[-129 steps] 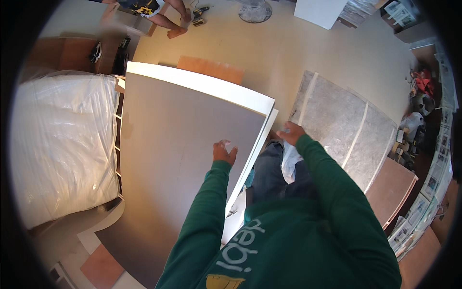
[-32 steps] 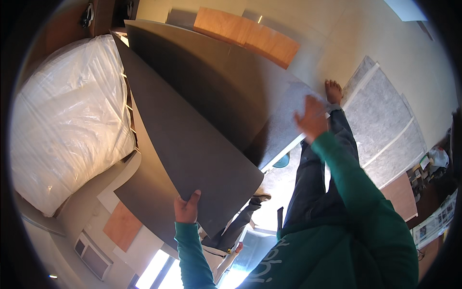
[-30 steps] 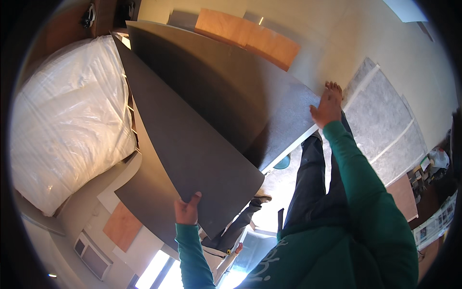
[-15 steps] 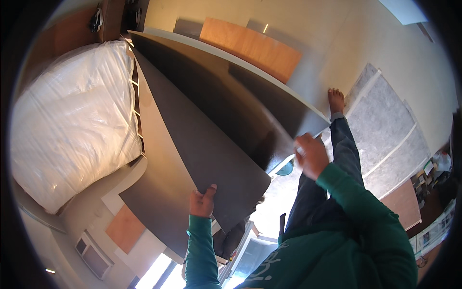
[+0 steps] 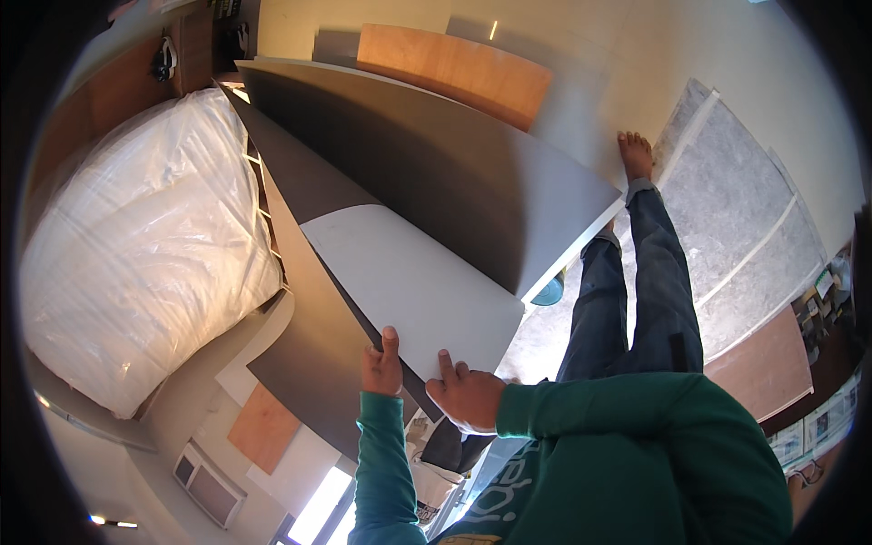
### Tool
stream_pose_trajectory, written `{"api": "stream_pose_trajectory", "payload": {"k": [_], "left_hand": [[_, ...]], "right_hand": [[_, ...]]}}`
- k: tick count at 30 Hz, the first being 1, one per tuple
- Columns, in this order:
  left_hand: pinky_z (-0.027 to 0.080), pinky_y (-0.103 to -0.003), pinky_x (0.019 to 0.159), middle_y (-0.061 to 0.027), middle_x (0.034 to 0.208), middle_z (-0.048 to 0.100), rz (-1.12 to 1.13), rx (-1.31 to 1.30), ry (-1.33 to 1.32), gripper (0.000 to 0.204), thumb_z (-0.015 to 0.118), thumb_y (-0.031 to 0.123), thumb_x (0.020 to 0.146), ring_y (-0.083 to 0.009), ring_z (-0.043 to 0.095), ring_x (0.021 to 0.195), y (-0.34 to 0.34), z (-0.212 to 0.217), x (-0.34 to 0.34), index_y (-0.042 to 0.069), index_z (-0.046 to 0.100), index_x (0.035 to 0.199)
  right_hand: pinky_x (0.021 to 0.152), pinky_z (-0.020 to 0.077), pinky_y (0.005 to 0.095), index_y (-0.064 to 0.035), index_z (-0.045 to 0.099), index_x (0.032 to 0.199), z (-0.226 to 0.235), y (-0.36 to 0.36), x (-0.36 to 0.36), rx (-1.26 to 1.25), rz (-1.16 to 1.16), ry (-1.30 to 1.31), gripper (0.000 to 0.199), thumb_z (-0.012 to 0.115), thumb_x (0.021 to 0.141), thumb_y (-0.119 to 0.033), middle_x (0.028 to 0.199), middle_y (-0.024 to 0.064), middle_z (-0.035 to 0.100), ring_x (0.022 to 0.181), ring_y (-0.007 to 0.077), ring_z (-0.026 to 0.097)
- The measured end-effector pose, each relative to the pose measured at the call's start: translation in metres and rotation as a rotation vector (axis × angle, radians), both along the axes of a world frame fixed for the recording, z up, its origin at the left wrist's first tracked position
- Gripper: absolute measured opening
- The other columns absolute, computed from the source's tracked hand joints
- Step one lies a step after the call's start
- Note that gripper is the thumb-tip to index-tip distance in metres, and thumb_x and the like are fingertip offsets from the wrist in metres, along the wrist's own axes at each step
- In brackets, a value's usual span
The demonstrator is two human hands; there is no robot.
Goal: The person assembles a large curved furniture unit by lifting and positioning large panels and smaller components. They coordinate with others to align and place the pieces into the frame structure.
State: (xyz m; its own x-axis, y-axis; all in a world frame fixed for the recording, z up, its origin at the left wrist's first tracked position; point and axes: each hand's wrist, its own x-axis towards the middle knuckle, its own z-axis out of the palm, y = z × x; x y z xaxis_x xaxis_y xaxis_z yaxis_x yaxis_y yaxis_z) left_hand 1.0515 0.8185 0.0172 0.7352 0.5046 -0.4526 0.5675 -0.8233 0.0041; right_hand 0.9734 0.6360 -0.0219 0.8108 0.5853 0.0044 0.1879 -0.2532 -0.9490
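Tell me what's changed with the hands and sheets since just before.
The right hand has moved left and nearer the body, ending beside the left hand. A pale surface now covers the lower part of the dark sheet; the right hand's grip is unclear. The left hand still holds that sheet's edge, and the wrapped bundle remains on the left.

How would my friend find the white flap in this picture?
Start at the big plastic-wrapped bundle on the left. Move right to the large dark sheets; the white flap lies among them, around the picture's middle. It's pale with a curved top edge, while the sheets beside it are brownish-grey.
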Motion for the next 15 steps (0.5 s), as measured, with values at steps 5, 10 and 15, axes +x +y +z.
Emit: {"api": "stream_pose_trajectory", "payload": {"k": [5,10,15], "left_hand": [[0.044,-0.026,0.06,-0.0032,0.076,0.06,0.149,-0.176,0.061,0.041,0.07,0.037,0.084,-0.0095,0.054,0.071,0.005,0.005,-0.003,-0.001,0.056,0.081],[0.043,-0.024,0.06,-0.0016,0.077,0.06,0.113,-0.117,-0.021,0.035,0.071,0.032,0.084,-0.0075,0.053,0.07,0.019,0.011,-0.014,0.001,0.056,0.083],[0.043,-0.023,0.062,-0.0011,0.079,0.06,0.165,-0.225,0.106,0.034,0.07,0.032,0.085,-0.0067,0.052,0.07,0.015,0.016,-0.007,0.0,0.059,0.086]], "right_hand": [[0.079,0.052,0.0432,-0.0001,0.052,0.102,-0.008,-0.009,0.006,0.167,0.098,0.217,0.044,0.066,0.08,-0.035,0.117,0.035,0.052,0.092,0.0381,0.063],[0.095,0.0379,0.0489,0.0008,0.048,0.118,-0.162,-0.097,0.051,-0.11,-0.572,0.521,0.055,0.065,0.076,-0.032,0.121,0.0229,0.05,0.114,0.04,0.047],[0.1,0.0375,0.0447,0.0064,0.044,0.121,-0.267,-0.199,0.073,-0.845,-0.672,0.453,0.058,0.066,0.079,-0.026,0.125,0.0289,0.048,0.12,0.0414,0.045]]}}
